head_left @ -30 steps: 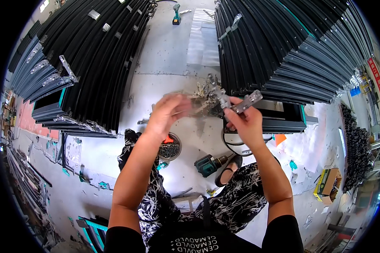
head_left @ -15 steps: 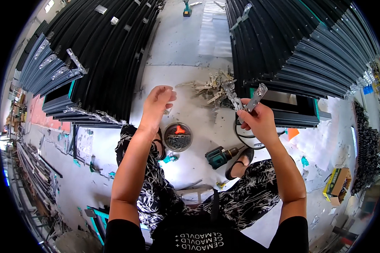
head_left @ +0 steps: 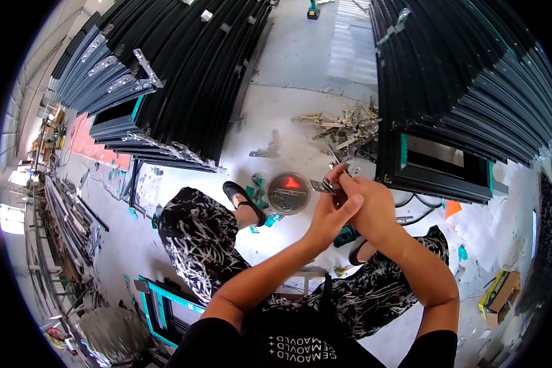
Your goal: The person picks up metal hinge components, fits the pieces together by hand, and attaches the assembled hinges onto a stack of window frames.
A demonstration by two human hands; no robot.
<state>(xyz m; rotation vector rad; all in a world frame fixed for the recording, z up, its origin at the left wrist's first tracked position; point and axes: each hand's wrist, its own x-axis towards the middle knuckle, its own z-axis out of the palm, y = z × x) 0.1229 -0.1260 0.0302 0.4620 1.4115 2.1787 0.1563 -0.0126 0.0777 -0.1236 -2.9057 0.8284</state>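
My left hand (head_left: 332, 214) and my right hand (head_left: 374, 202) are together in front of my knees, fingers closed on a silvery metal window hinge (head_left: 318, 184). Its ends stick out past my fingers; the middle is hidden by them. Just left of the hands, a round bowl (head_left: 268, 195) on the floor holds dark screws and an orange-red piece. Beyond the hands lies a loose pile of similar metal hinges (head_left: 356, 130). A green and black power drill (head_left: 346, 237) is mostly covered by my forearms.
Tall stacks of black frames stand at left (head_left: 184, 80) and right (head_left: 435, 86). One flat metal piece (head_left: 267, 149) lies on the floor between them. A yellow and brown carton (head_left: 500, 297) sits at lower right, and a teal-edged frame (head_left: 165, 310) at lower left. Another drill (head_left: 313, 11) stands far off.
My left hand, which was apart and raised, has come over to my right hand. Both now hold the hinge, which is lower and closer to me. The view has shifted left.
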